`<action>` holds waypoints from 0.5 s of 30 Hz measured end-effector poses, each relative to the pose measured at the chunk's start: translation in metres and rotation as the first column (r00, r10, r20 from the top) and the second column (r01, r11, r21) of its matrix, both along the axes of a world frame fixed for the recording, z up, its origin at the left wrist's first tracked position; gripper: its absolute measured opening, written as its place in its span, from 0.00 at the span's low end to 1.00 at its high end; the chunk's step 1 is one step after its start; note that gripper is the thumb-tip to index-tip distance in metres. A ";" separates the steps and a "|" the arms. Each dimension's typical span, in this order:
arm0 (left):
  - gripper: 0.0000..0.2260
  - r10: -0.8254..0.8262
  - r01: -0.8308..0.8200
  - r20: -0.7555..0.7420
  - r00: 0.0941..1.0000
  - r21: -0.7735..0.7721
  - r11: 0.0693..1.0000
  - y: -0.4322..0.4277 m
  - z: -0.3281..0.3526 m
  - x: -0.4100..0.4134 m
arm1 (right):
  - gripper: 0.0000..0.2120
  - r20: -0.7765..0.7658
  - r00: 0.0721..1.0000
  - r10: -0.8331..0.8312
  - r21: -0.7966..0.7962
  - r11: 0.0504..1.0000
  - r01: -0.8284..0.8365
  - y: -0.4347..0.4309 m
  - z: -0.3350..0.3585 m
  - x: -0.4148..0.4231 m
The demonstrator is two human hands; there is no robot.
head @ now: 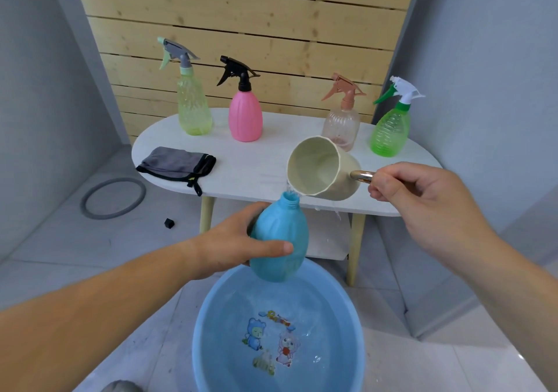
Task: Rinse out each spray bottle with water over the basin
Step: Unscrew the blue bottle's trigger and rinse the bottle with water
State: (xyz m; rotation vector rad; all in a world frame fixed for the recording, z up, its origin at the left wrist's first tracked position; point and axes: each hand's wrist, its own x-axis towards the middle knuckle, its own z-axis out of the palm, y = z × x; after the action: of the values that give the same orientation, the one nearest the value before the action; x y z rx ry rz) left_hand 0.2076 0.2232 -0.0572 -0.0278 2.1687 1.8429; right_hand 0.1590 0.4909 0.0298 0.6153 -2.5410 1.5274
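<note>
While my left hand (238,240) grips the blue bottle (279,240) at centre frame, thumb across the front and fingers curled round the back, my right hand (422,198) at mid right pinches the metal handle (362,176) of the cream cup (317,168).

Head view, the only view:
- The bottle has no spray head. Its long axis is near upright, with the open neck (290,198) tipped slightly toward upper right, that is, toward the cup.
- The cup lies tilted on its side, mouth turned left. Its lower lip sits just above the neck, and a thin run of water shows between the two.
- The bottle's base hangs over the far rim of the blue basin (211,325) at lower centre, which holds some water.
- Key relation: the cup is up and right of the neck, nearly touching. The left hand is the nearer one for steering the neck under the lip.
- On the white table (256,168) stand the yellow-green bottle (193,104), pink bottle (245,116), clear bottle (341,125) and green bottle (391,128), all capped. A grey cloth (178,162) lies at the table's left end.

Judgement: filling is under way; swirl and tip-out are not yet done.
</note>
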 end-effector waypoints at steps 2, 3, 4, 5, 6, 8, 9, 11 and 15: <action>0.31 0.000 0.000 0.002 1.000 -0.002 1.000 0.000 0.000 0.000 | 0.09 -0.010 1.000 -0.002 0.003 1.000 0.002 0.000 0.000 0.000; 0.31 0.001 -0.001 0.003 1.000 -0.004 1.000 0.000 -0.001 0.000 | 0.09 -0.016 1.000 -0.004 0.005 1.000 0.004 0.000 -0.001 -0.001; 0.31 0.001 -0.001 0.003 1.000 -0.005 1.000 -0.001 -0.001 0.000 | 0.09 -0.022 1.000 -0.006 0.008 1.000 0.006 0.000 -0.001 -0.001; 0.30 0.000 0.000 0.002 1.000 -0.005 1.000 -0.001 -0.001 0.000 | 0.08 -0.029 1.000 -0.007 0.013 1.000 0.007 0.000 -0.001 -0.001; 0.30 -0.002 0.002 0.001 1.000 -0.005 1.000 -0.001 -0.001 0.000 | 0.08 -0.034 0.999 -0.007 0.015 1.000 0.008 0.000 0.000 -0.001; 0.30 -0.002 0.002 0.006 1.000 -0.002 1.000 -0.002 -0.001 0.000 | 0.09 -0.045 0.999 -0.010 0.011 1.000 0.010 0.001 0.000 0.000; 0.30 0.000 0.000 0.009 1.000 0.000 1.000 -0.002 -0.002 -0.001 | 0.09 -0.050 0.999 -0.011 0.014 1.000 0.012 0.001 0.000 0.000; 0.31 0.001 -0.001 0.016 1.000 0.003 1.000 -0.002 -0.001 0.000 | 0.09 -0.058 0.998 -0.014 0.024 1.000 0.015 0.000 0.001 0.002; 0.31 0.004 -0.004 0.024 1.000 0.005 1.000 -0.002 -0.002 0.001 | 0.08 -0.071 0.997 -0.015 0.014 1.000 0.016 -0.001 0.003 0.003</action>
State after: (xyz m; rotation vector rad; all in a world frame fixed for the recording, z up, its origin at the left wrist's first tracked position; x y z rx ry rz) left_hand 0.2083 0.2213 -0.0593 -0.0525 2.1500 1.8402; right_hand 0.1622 0.4904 0.0330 0.6386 -2.5002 1.4571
